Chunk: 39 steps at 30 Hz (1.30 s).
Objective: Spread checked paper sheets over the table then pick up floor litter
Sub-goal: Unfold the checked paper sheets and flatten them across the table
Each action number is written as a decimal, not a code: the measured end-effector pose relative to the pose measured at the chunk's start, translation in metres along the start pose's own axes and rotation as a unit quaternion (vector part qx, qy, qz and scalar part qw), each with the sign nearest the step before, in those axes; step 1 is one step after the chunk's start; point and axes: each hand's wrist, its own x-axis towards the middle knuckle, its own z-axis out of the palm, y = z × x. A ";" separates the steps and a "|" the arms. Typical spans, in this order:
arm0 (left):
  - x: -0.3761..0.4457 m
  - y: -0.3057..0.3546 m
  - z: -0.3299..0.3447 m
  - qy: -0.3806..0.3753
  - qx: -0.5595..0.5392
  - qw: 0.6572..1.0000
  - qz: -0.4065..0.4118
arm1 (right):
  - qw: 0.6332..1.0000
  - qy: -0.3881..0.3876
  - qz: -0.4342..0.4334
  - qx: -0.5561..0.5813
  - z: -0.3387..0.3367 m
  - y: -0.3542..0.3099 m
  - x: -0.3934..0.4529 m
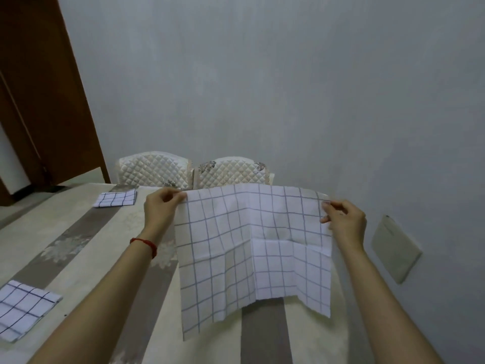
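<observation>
A white checked paper sheet (pixel 252 248) hangs unfolded in the air above the table (pixel 78 232), creased and partly folded at its lower right. My left hand (pixel 160 208) pinches its top left corner. My right hand (pixel 346 222) pinches its top right corner. Two folded checked sheets lie on the table: one at the far left (pixel 116 198), one at the near left edge (pixel 23 308). The floor and any litter are out of sight.
The table wears a cream and brown striped cloth. Two quilted chair backs (pixel 154 168) (pixel 232 170) stand at its far end against a grey wall. A brown door (pixel 44 88) is at the left. A beige wall plate (pixel 395 248) sits at the right.
</observation>
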 end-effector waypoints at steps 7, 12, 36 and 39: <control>-0.043 -0.030 -0.042 0.001 -0.009 0.998 0.063 | 0.993 0.023 0.018 0.116 -0.033 0.047 -0.054; -0.091 -0.074 -0.064 -0.026 0.020 0.998 0.057 | 0.991 0.032 0.087 0.097 -0.058 0.096 -0.102; -0.198 -0.219 -0.088 -0.170 0.193 0.925 -0.281 | 0.927 -0.052 0.366 -0.056 -0.090 0.202 -0.188; -0.195 -0.223 -0.086 -0.137 0.194 0.924 -0.301 | 0.924 -0.054 0.367 -0.097 -0.091 0.206 -0.190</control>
